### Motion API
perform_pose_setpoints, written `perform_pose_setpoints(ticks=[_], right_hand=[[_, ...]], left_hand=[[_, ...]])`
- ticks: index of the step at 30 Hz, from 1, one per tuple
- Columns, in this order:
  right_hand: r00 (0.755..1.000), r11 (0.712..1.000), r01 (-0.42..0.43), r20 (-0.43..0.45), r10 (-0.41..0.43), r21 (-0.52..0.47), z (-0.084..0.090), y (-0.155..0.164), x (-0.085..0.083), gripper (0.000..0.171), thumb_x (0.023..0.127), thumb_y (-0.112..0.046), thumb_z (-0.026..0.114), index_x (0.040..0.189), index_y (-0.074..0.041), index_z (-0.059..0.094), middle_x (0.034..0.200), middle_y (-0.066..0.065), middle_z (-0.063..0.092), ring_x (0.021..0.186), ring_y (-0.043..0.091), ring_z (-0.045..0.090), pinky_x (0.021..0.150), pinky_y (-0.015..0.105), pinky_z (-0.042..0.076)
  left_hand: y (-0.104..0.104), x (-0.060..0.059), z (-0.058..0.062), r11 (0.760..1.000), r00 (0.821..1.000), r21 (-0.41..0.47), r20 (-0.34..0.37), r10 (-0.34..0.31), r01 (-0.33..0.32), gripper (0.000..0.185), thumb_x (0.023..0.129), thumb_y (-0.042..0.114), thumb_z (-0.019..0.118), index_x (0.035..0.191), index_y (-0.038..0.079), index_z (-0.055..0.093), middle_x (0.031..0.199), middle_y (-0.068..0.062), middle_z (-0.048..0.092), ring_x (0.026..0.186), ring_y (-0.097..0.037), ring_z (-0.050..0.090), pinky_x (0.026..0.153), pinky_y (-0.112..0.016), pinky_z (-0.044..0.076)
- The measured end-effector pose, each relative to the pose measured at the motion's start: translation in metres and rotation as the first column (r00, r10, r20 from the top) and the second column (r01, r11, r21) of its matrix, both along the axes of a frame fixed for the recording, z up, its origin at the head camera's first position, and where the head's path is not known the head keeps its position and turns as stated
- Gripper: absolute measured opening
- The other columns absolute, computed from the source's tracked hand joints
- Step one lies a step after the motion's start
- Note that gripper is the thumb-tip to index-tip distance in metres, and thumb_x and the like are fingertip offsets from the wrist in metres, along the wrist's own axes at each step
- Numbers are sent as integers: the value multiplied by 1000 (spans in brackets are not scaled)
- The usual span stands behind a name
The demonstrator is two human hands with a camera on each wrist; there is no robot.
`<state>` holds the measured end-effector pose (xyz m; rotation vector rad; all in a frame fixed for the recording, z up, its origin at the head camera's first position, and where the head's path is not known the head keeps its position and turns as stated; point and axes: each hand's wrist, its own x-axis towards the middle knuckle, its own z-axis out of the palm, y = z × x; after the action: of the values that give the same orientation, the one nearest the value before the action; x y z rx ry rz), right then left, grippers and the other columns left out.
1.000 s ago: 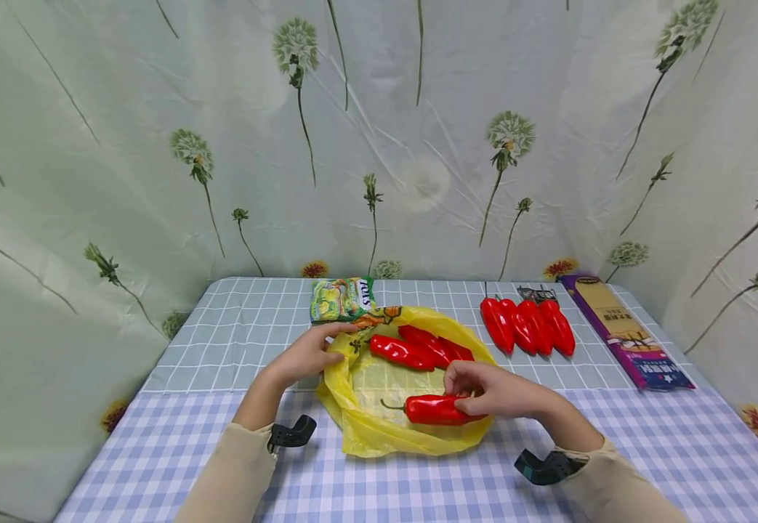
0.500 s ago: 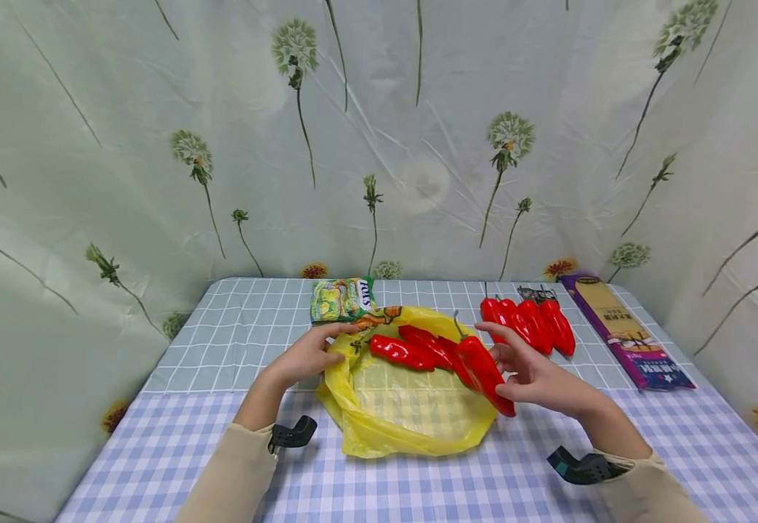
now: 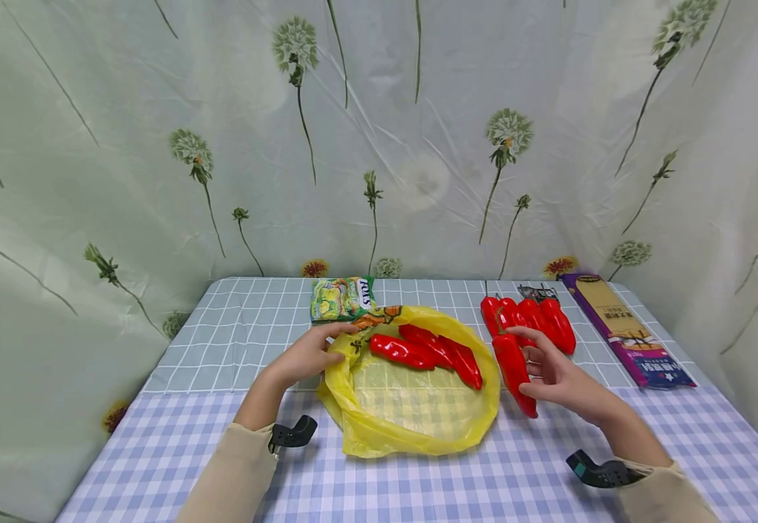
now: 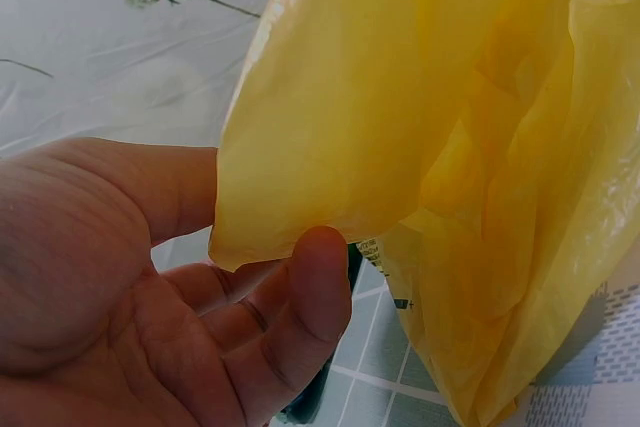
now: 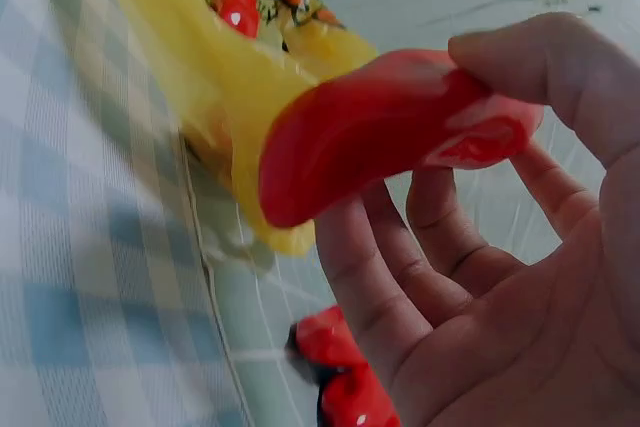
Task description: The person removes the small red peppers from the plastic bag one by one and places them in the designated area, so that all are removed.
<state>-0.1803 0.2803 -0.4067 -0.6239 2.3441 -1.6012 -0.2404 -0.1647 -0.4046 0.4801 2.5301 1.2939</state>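
Meanwhile right hand (image 3: pixel 558 378) grips red pepper (image 3: pixel 514 363); left hand (image 3: pixel 304 356) pinches yellow bag (image 3: pixel 379 428).

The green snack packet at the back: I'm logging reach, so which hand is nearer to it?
Left. The left hand grips the yellow plastic bag's rim just in front of the green snack packet; the right hand holds a red pepper far to its right.

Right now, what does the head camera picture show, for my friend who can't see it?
A right hand holds a red pepper beside a yellow bag, whose rim the left hand holds. Three peppers lie in the bag.
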Motion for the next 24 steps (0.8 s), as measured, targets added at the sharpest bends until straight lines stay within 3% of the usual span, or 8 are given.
perform_pose_setpoints(ticks=[6, 13, 24], right_hand=[[998, 999, 35, 59, -35, 5, -9, 10, -1, 86, 86, -9, 72, 155, -21, 22, 131, -1, 52, 109, 8, 64, 84, 32, 59], [986, 990, 96, 124, -109, 105, -12, 17, -3, 85, 86, -17, 75, 153, -18, 23, 124, 20, 49, 105, 22, 61, 83, 32, 59], [959, 972, 141, 217, -181, 189, -17, 16, -8, 87, 85, -19, 77, 155, -17, 25, 109, 17, 52, 94, 25, 56, 73, 34, 60]], left_hand=[[-1, 0, -2, 1000, 1000, -11, -18, -4, 4, 51, 89, -2, 61, 138, 13, 58, 135, -19, 57, 83, -22, 57, 65, -29, 53], [-1, -1, -2, 1000, 1000, -5, -16, -3, 3, 51, 89, -2, 61, 138, 14, 59, 135, -18, 57, 83, -22, 58, 65, -29, 53], [-1, 0, -1, 1000, 1000, -5, -10, -3, 3, 51, 89, -1, 61, 138, 14, 58, 134, -18, 57, 82, -22, 56, 64, -29, 53]])
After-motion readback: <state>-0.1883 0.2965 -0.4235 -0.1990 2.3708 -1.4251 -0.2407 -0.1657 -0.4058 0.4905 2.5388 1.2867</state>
